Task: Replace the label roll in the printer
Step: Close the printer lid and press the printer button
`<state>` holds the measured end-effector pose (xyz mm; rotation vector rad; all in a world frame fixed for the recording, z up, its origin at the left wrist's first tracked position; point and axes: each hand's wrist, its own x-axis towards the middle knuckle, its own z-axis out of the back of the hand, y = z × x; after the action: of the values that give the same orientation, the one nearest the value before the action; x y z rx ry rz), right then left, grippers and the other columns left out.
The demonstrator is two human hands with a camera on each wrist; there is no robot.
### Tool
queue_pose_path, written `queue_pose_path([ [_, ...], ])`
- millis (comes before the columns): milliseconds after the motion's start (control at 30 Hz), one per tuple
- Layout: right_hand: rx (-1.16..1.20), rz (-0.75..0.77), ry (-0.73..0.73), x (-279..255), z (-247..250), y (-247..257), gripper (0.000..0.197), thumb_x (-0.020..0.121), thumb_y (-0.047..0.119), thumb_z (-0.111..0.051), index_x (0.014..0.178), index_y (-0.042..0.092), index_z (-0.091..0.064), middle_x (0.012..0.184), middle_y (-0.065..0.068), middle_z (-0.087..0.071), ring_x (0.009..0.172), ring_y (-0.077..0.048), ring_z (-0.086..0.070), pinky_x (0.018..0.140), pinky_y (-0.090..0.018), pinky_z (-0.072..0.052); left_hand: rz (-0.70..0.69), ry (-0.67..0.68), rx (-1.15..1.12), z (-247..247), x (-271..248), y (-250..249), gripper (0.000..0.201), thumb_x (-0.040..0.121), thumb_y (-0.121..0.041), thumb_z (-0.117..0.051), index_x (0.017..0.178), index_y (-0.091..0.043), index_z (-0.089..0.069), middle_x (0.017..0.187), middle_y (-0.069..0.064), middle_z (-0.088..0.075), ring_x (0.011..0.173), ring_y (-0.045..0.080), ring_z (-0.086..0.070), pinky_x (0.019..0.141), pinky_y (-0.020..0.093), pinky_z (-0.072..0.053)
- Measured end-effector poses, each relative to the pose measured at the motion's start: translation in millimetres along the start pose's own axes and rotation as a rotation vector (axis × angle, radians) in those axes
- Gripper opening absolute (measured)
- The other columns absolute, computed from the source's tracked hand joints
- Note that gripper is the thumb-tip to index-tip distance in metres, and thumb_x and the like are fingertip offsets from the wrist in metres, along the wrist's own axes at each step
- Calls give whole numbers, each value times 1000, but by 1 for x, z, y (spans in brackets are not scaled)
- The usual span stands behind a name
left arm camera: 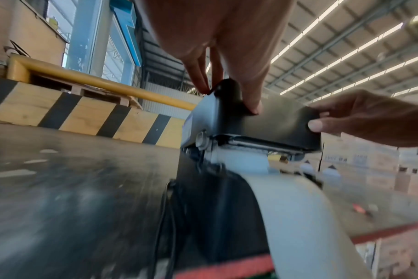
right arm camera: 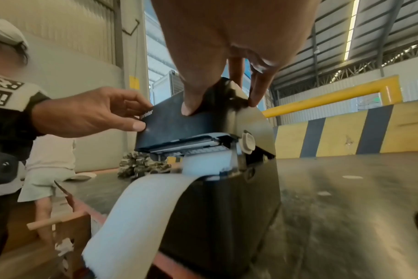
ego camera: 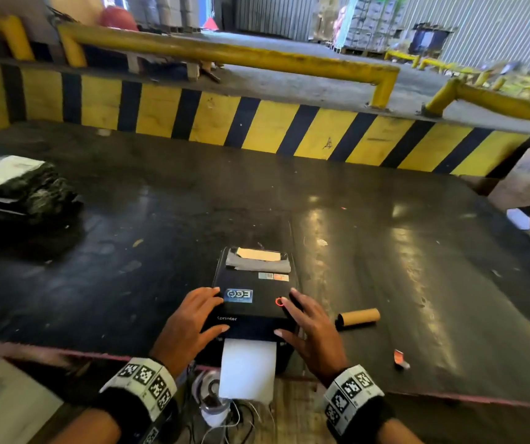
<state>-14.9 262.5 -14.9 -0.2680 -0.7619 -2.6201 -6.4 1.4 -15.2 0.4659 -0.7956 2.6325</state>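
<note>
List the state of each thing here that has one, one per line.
Printer lid: not fully shut, a gap shows under its front edge.
Status light: lit red.
Label strip: fed out the front, hanging over the table edge.
Cardboard core: bare, lying on its side.
Left hand: grips the lid.
Right hand: grips the lid.

Head view: looks forward and down from above onto the desk (ego camera: 385,219), with the printer (ego camera: 254,293) low in centre. Left wrist view: close, low, from the printer's left front, facing up and right. Right wrist view: close, low, from its right front, facing up and left. All 3 views share the printer's front lid and both hands.
</note>
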Motion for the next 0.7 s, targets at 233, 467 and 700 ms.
queue_pose_path([
  [233, -14, -98, 27, -22, -9, 9, 61, 86, 32, -60, 140, 15, -37, 154, -5, -28, 139, -22, -31, 107, -34, -35, 5, 33, 199, -11, -27, -5, 52, 75, -32, -70, 121, -9, -58, 132, 12, -57, 127, 25, -44, 96, 43, -46],
  [467, -213, -125, 110, -32, -19, 7, 99, 77, 43, -67, 147, 23, 0, 159, -6, 8, 146, -23, 3, 112, -30, 0, -67, 139, 412, -8, -32, 7, 99, 54, -40, -85, 137, -10, -37, 142, 10, -47, 132, 30, -38, 101, 43, -39],
  [700, -274, -165, 80, -32, -35, -5, 121, 56, 34, -84, 144, 29, -2, 156, -23, -7, 140, -38, -25, 111, -39, -22, -113, 101, 465, -20, -27, 28, 109, 45, -50, -85, 135, -12, -36, 142, 22, -37, 131, 34, -28, 100, 52, -34],
])
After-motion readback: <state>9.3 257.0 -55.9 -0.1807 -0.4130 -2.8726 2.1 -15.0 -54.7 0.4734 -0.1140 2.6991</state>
